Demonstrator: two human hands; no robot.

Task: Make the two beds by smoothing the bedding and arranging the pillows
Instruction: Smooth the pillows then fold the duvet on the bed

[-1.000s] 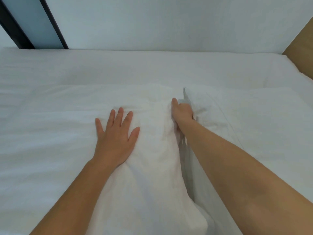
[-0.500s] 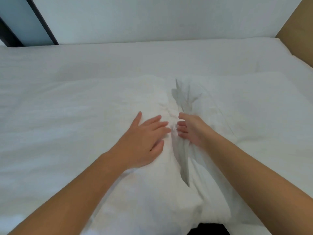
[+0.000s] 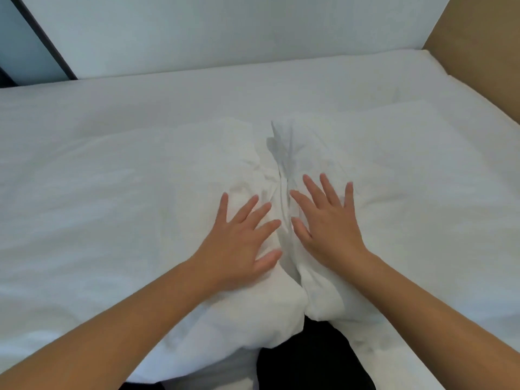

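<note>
- Two white pillows, a left pillow and a right pillow, lay side by side on the bed, meeting at a crumpled crease that ran away from the person.
- Each hand lay on its own pillow, one on either side of the crease.
- The left hand rested palm down just left of the crease, with its fingers straight and spread wide, holding nothing.
- The right hand rested palm down just right of the crease, with its fingers likewise straight and fanned, gripping nothing.
- Both thumbs lay nearest the crease, close to each other across it but apart.
- Fine wrinkles fanned out from the far end of the crease, mostly onto the right pillow.
- Beyond the crease, the sheet ran smooth up to a pale wall.
- Far right of the crease stood a brown panel, and far left of it a dark slanted frame.
- At the near end of the crease, a dark patch showed between the pillows' bulging corners, and I could not tell what it was.
</note>
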